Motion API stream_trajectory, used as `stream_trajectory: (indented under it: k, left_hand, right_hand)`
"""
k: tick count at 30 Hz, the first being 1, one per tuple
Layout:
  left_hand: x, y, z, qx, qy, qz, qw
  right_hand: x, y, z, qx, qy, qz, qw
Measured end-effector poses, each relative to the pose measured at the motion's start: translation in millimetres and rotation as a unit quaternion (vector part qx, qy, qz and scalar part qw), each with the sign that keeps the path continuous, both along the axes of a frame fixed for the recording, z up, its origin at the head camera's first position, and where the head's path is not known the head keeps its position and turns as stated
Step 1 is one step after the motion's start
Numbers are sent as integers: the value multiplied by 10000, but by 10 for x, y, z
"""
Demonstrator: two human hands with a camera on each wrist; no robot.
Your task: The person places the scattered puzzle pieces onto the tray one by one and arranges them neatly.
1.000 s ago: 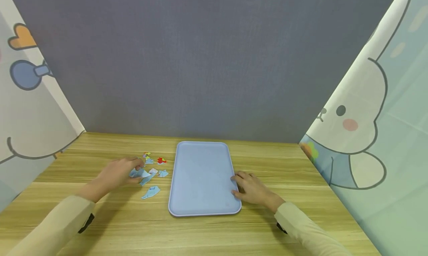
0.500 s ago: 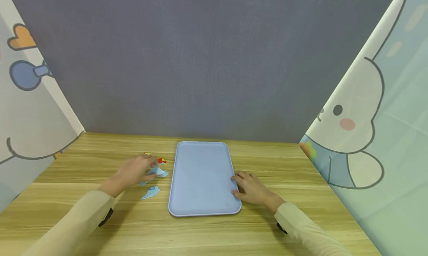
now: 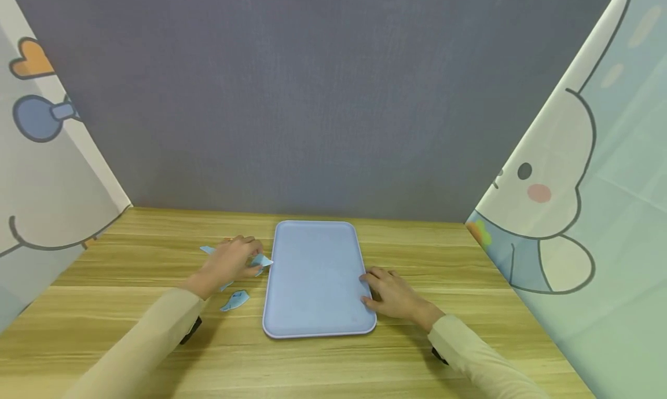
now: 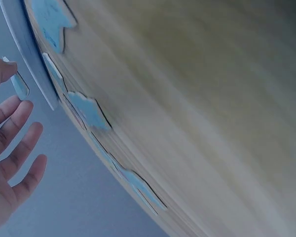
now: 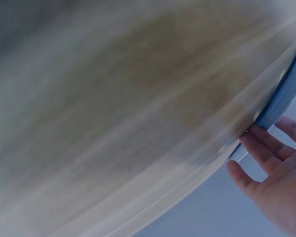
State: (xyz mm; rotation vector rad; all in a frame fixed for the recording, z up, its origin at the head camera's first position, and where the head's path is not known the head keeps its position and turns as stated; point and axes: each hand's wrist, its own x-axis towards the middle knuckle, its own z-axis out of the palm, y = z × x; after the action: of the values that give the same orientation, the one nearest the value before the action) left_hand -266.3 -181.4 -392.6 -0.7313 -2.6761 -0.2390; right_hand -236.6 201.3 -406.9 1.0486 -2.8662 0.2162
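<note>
My left hand (image 3: 233,260) pinches a light blue puzzle piece (image 3: 263,260) between thumb and fingers, just by the tray's left rim. In the left wrist view the held piece (image 4: 20,86) is off the table, and the other fingers are loosely spread. Flat on the wood below the hand lies a second blue puzzle piece (image 3: 236,300); others are partly covered by the hand. My right hand (image 3: 393,295) rests at the right rim of the pale blue tray (image 3: 318,277). Its fingertips (image 5: 256,131) touch the rim in the right wrist view.
The wooden table (image 3: 312,364) meets a grey panel (image 3: 312,127) at the back. Printed cloth walls stand at left and right. Several loose puzzle pieces lie left of the tray, including a blue one (image 3: 207,249) behind the left hand.
My left hand has moved right with the blue puzzle piece, from the scattered pieces to the tray's left rim. The right hand and the tray have stayed in place.
</note>
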Motion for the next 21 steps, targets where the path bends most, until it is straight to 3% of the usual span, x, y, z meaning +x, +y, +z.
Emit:
stream_trajectory:
  k: [21]
  left_hand:
    - [-340, 375, 21, -185, -148, 478, 9986]
  right_hand:
    - [-12, -1, -18, -29, 115, 49, 9999]
